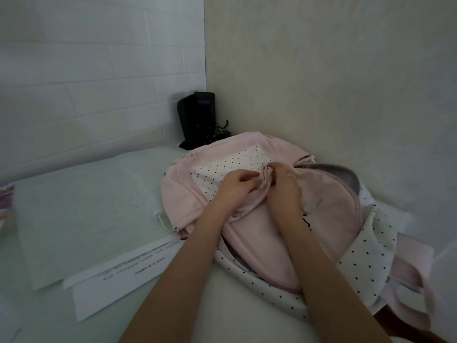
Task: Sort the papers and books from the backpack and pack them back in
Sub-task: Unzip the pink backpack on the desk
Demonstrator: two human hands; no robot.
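Note:
A pink backpack (249, 246) with white polka-dot panels lies flat on the pale table (74, 325), pushed into the right corner. My left hand (233, 185) rests on its dotted front pocket with the fingers pinching the pink fabric. Right beside it, my right hand (282, 184) grips the same fold of fabric near a small metal zipper pull. A large pale green book or pad (81, 219) lies left of the backpack. Under it, white printed papers (123, 276) stick out toward me. The inside of the backpack is hidden.
A black device with cables (196, 120) stands in the corner behind the backpack. Walls close off the back and the right side. Something striped and colourful (6, 204) shows at the far left edge. A white object (445, 280) is at the right edge.

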